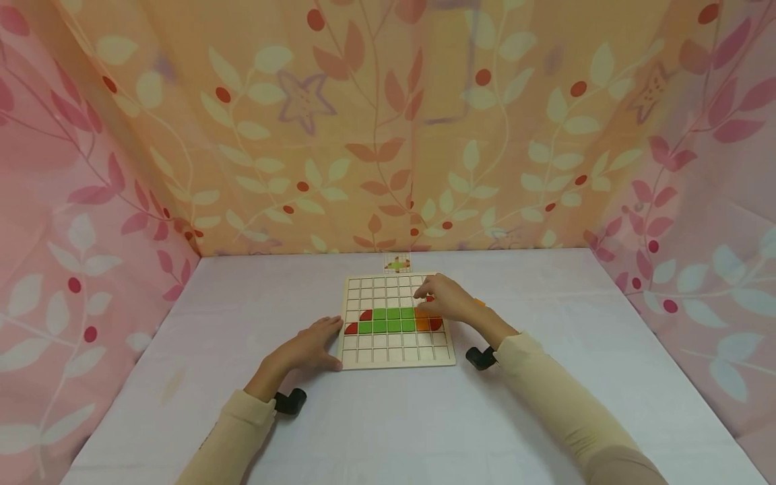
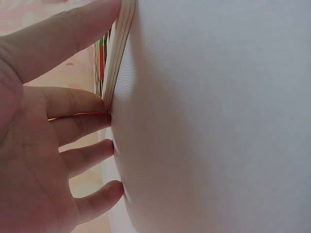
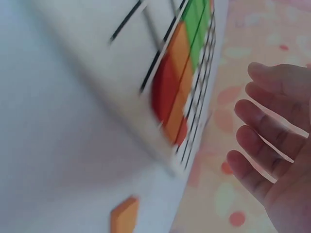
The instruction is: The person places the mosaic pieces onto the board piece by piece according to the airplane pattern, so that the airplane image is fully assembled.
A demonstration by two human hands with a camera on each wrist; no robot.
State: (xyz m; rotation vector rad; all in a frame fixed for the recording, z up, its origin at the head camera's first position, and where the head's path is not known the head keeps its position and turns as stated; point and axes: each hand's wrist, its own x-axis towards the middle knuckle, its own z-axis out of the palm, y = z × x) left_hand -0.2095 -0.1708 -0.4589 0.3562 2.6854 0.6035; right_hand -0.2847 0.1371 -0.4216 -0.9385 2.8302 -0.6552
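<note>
A pale wooden grid board (image 1: pixel 395 355) lies on the white-covered table with two rows of coloured pieces in its cells. Green square tiles (image 1: pixel 388 320) fill the middle of the rows. Rounded red pieces (image 1: pixel 366 315) sit at the left end; orange tiles (image 1: pixel 422 325) and another red piece (image 1: pixel 435 325) are at the right. My left hand (image 1: pixel 312 345) rests against the board's left edge, thumb and fingers spread. Over the board's upper right hovers my right hand (image 1: pixel 450 298), covering some cells. In the right wrist view its fingers (image 3: pixel 252 111) are loosely bent with nothing between them.
Behind the board lies a small picture card (image 1: pixel 397 263) with a coloured grid pattern. A loose orange piece (image 3: pixel 124 216) is on the table beside the board's right side, partly behind my right wrist. Patterned curtains (image 1: pixel 376 135) stand around the table.
</note>
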